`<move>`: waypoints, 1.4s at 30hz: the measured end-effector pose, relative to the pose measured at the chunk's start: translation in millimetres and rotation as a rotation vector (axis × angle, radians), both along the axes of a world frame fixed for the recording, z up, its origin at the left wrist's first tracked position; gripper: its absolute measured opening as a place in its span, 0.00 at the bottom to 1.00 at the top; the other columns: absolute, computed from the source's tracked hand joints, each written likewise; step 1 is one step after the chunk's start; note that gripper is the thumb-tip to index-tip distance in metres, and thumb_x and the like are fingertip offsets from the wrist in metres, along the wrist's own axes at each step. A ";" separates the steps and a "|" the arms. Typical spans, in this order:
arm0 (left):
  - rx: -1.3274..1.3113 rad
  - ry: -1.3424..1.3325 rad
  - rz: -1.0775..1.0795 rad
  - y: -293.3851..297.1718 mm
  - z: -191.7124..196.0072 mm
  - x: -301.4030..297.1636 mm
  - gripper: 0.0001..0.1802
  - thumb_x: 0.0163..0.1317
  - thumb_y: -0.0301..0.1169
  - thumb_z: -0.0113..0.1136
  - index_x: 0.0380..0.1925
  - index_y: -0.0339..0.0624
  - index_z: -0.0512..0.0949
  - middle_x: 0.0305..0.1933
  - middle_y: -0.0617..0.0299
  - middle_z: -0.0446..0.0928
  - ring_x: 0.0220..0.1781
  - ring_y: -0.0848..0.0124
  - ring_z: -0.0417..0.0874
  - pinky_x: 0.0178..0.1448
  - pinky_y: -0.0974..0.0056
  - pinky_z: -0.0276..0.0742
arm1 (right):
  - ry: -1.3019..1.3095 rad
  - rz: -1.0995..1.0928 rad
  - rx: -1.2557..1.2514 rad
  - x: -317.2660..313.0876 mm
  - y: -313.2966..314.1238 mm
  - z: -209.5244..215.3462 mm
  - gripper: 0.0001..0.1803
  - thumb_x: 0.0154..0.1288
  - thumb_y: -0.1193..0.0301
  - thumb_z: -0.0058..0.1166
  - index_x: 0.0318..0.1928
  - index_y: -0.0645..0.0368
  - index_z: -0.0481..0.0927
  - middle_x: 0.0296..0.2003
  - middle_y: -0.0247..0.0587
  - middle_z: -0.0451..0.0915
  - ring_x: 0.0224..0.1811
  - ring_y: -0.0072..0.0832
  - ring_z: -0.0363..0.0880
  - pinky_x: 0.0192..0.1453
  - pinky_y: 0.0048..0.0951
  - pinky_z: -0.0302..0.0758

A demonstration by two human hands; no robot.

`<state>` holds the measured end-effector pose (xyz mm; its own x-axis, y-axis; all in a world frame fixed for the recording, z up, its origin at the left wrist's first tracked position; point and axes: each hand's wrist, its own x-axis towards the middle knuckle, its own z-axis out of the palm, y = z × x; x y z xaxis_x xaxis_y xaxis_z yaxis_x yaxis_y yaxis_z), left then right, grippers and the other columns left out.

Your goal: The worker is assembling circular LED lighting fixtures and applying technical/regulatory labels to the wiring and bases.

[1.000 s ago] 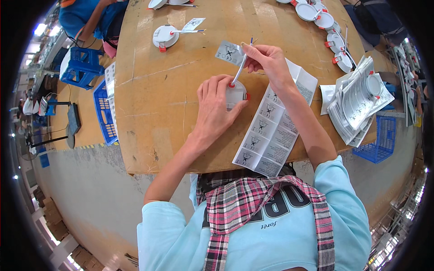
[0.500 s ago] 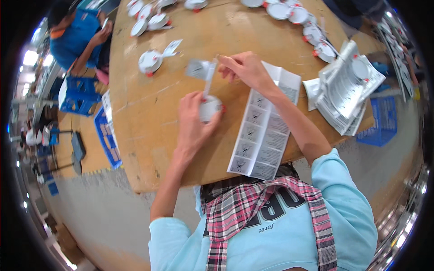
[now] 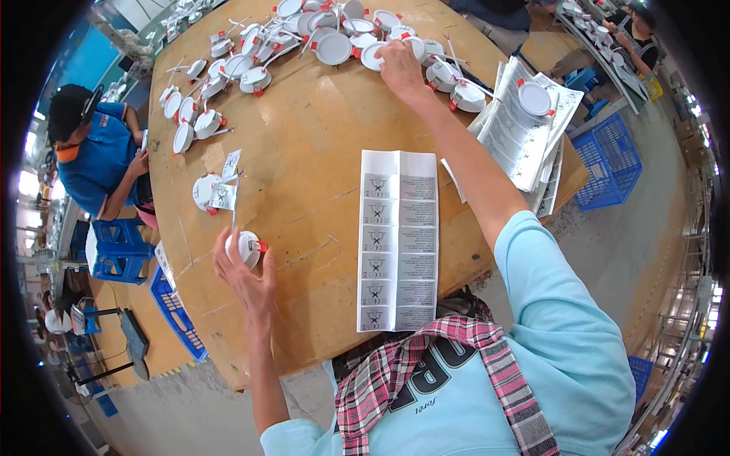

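Note:
My left hand [image 3: 247, 277] rests on a round white lamp fitting with a red clip [image 3: 245, 247] near the left edge of the wooden table [image 3: 304, 144]. My right hand [image 3: 399, 64] is stretched to the far side, its fingers on one white round fitting [image 3: 376, 55] in a pile of several such fittings [image 3: 319, 34]. A long white sheet of printed labels [image 3: 398, 239] lies flat between my arms. Another fitting with a small label tag [image 3: 209, 192] sits just beyond my left hand.
A stack of folded white leaflets with a fitting on top [image 3: 528, 129] lies at the right table edge. More fittings [image 3: 186, 121] line the far left edge. A person in blue [image 3: 95, 152] sits at left. Blue crates [image 3: 608, 159] stand on the floor.
Both hands were together at one fitting with a thin tool. Now my left hand has carried that fitting to the left edge, and my right hand has reached out to the far pile.

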<state>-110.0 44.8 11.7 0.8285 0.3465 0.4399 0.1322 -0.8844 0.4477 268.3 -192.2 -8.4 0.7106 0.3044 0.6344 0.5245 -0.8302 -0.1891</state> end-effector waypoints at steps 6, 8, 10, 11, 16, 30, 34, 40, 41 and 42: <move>0.077 0.118 0.064 22.6 -20.9 4.1 0.29 0.52 0.27 0.65 0.56 0.43 0.69 0.63 0.50 0.61 0.67 0.53 0.59 0.69 0.51 0.49 | 0.092 0.193 0.360 -14.6 23.4 40.4 0.06 0.52 0.72 0.59 0.28 0.63 0.84 0.28 0.48 0.82 0.34 0.41 0.80 0.43 0.35 0.75; 0.087 0.080 0.104 26.3 -19.7 6.5 0.28 0.52 0.27 0.64 0.55 0.42 0.70 0.64 0.50 0.61 0.67 0.53 0.58 0.69 0.51 0.48 | 0.219 0.269 0.598 -41.3 28.8 63.5 0.11 0.53 0.68 0.62 0.32 0.65 0.84 0.25 0.46 0.82 0.28 0.36 0.80 0.40 0.35 0.74; 0.102 0.064 0.130 24.2 -18.3 8.9 0.28 0.52 0.27 0.64 0.56 0.42 0.70 0.64 0.50 0.60 0.67 0.53 0.58 0.69 0.50 0.48 | 0.158 0.379 0.701 -57.2 28.8 75.8 0.11 0.56 0.69 0.61 0.34 0.65 0.84 0.23 0.44 0.82 0.25 0.31 0.79 0.36 0.30 0.74; 0.110 0.051 0.140 21.2 -20.1 9.9 0.29 0.52 0.27 0.64 0.56 0.42 0.69 0.64 0.50 0.60 0.67 0.53 0.58 0.69 0.50 0.48 | 0.184 0.386 0.726 -66.8 28.3 82.6 0.10 0.57 0.70 0.60 0.35 0.65 0.84 0.23 0.42 0.82 0.25 0.27 0.79 0.34 0.28 0.74; 0.066 -0.100 0.140 -1.0 1.2 12.7 0.33 0.50 0.28 0.66 0.59 0.42 0.66 0.66 0.49 0.58 0.68 0.51 0.57 0.69 0.51 0.50 | 0.325 0.526 0.789 -111.7 46.6 103.6 0.08 0.62 0.72 0.57 0.37 0.63 0.84 0.21 0.37 0.82 0.24 0.18 0.78 0.30 0.20 0.74; -0.670 0.198 -0.370 -33.5 5.3 69.9 0.30 0.49 0.34 0.64 0.54 0.38 0.70 0.61 0.52 0.64 0.64 0.56 0.65 0.68 0.55 0.59 | 0.847 0.760 0.740 -197.3 89.0 101.0 0.07 0.58 0.72 0.61 0.30 0.65 0.84 0.20 0.34 0.79 0.20 0.15 0.77 0.26 0.17 0.76; -0.742 0.242 -0.678 -4.4 3.6 64.9 0.25 0.50 0.30 0.58 0.52 0.42 0.73 0.58 0.55 0.67 0.62 0.59 0.67 0.62 0.61 0.67 | 1.019 0.848 0.789 -197.7 86.9 91.4 0.08 0.59 0.72 0.60 0.34 0.67 0.83 0.22 0.36 0.80 0.23 0.17 0.79 0.28 0.17 0.77; -0.656 0.272 -0.337 -17.7 11.8 45.0 0.24 0.53 0.27 0.57 0.53 0.46 0.73 0.60 0.57 0.65 0.64 0.62 0.65 0.63 0.62 0.66 | 1.015 0.877 0.868 -199.5 80.7 79.5 0.11 0.62 0.70 0.59 0.35 0.67 0.82 0.24 0.37 0.81 0.24 0.20 0.80 0.30 0.18 0.78; -0.737 0.263 -0.375 -18.2 9.7 42.8 0.23 0.54 0.26 0.57 0.53 0.46 0.73 0.62 0.57 0.64 0.65 0.63 0.63 0.64 0.61 0.64 | 1.053 0.855 0.892 -200.0 80.1 79.2 0.12 0.63 0.68 0.58 0.35 0.67 0.82 0.24 0.37 0.81 0.24 0.20 0.80 0.30 0.18 0.78; -0.740 0.261 -0.375 -16.3 6.8 42.1 0.23 0.54 0.26 0.57 0.53 0.46 0.73 0.62 0.57 0.64 0.65 0.63 0.63 0.64 0.61 0.64 | 1.054 0.856 0.888 -198.9 80.4 76.6 0.12 0.63 0.68 0.58 0.35 0.67 0.82 0.24 0.37 0.81 0.24 0.20 0.80 0.30 0.18 0.78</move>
<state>-67.9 28.4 18.4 0.9882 0.1528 -0.0103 0.0690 -0.3842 0.9207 69.4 -111.8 68.3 0.7452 0.6410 0.1836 0.0849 0.1820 -0.9796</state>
